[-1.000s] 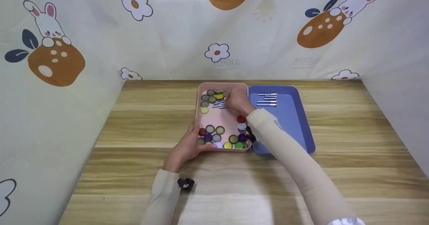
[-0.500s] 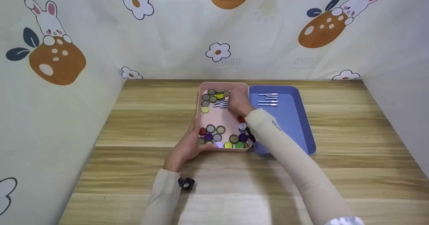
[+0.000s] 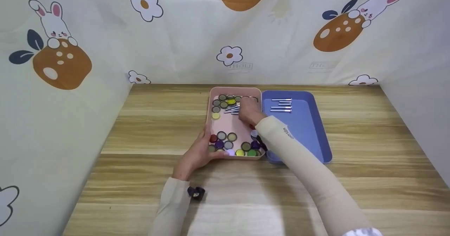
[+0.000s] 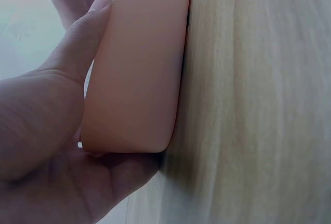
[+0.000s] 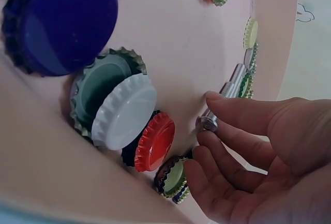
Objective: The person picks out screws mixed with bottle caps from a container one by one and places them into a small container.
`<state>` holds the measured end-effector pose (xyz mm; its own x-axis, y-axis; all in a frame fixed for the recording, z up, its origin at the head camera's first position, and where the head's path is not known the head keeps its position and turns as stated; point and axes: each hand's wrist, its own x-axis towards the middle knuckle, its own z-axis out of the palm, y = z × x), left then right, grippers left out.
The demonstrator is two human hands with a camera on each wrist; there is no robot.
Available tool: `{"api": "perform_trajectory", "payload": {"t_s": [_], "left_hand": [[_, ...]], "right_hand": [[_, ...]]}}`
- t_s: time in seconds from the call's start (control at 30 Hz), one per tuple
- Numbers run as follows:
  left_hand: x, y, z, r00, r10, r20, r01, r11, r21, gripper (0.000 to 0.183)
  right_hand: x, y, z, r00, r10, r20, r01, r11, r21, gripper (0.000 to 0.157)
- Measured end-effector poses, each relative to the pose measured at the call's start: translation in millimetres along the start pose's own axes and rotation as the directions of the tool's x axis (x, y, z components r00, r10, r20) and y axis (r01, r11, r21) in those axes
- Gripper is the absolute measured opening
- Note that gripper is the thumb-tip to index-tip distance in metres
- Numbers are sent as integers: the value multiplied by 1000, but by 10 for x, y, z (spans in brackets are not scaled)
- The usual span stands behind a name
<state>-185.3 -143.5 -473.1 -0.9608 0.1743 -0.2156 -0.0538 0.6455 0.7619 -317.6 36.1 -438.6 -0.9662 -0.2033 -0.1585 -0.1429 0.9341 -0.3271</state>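
Note:
Around the near left corner of the pink tray [image 3: 228, 124] my left hand [image 3: 195, 153] holds on, its thumb along the near rim and its fingers on the left wall. Inside the tray's back right part is my right hand [image 3: 250, 110]. In the right wrist view, its thumb and fingers pinch a silver bolt [image 5: 207, 124] by the head, with other bolts lying beyond it. Several bolts [image 3: 231, 109] show left of that hand. Bottle caps [image 3: 221, 135] in many colours lie at the tray's two ends, including a white cap [image 5: 126, 111] and a red cap [image 5: 156, 141].
A blue tray [image 3: 306, 132] stands against the pink tray's right side, with several bolts [image 3: 281, 110] in a column near its back. Both trays sit on a wooden table [image 3: 158, 123]. A patterned cloth [image 3: 182, 35] hangs behind.
My right hand has shifted slightly toward the near side within the pink tray, baring caps in the back right corner. The left hand keeps its place on the tray.

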Motion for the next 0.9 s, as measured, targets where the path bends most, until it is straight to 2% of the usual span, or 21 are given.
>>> {"api": "perform_trajectory", "payload": {"t_s": [0.23, 0.47, 0.77, 0.9], "left_hand": [[-3, -12, -3, 999, 38, -13, -38, 999, -10, 128], [5, -11, 3, 999, 41, -12, -41, 999, -16, 127], [-2, 13, 6, 1000, 16, -7, -16, 1000, -20, 128], [-6, 3, 0, 1000, 19, -7, -19, 999, -30, 128]], "right_hand": [[11, 9, 17, 999, -33, -30, 31, 998, -60, 20], [3, 2, 23, 999, -14, -32, 12, 999, -53, 15], [-14, -30, -3, 999, 33, 23, -32, 999, -38, 16], [-18, -49, -35, 999, 25, 43, -23, 999, -44, 16]]}}
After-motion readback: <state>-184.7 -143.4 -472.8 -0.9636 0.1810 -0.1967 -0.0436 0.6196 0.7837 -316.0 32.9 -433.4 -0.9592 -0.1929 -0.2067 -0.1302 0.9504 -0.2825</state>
